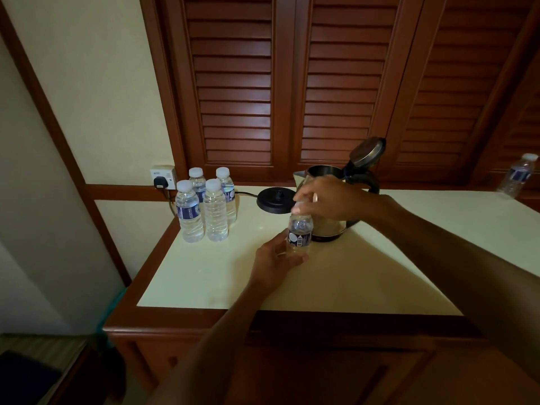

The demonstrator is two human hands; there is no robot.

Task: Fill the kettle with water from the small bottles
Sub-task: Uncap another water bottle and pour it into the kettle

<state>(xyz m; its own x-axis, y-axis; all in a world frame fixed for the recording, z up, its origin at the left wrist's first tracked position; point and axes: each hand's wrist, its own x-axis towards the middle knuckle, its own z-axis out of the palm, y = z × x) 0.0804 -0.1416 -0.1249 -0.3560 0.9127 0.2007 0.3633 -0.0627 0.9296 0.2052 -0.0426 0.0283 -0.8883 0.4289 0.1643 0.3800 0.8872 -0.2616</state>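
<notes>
Standing at the far left of the scene, a white wall socket (163, 175) holds a black plug (159, 182), well to the left of the kettle (323, 200). Its black cord (245, 194) runs along the cream countertop (204, 276) toward the kettle. Just right of the socket four small water bottles (204, 204) stand upright in a tight cluster, all with white caps on, clearly apart from the kettle. Between that cluster and the kettle lies the round black power base (274, 200), with the kettle set off it, just beside its right edge.

In front of the kettle, the left hand (277, 258) wraps its fingers around the lower body of a fifth small bottle (299, 235), holding it upright close to the kettle's front wall. The right hand (324, 197) comes in from the right, across the kettle's body, with its fingertips pinched on this bottle's white cap (298, 208). Whether the cap is loosened I cannot tell.

The steel kettle stands on the countertop with its lid (366, 152) tipped open and upright behind its mouth, the black handle (369, 182) facing right. Far to the right of the kettle, another capped bottle (517, 176) stands alone by the louvred wooden shutters (336, 83).
</notes>
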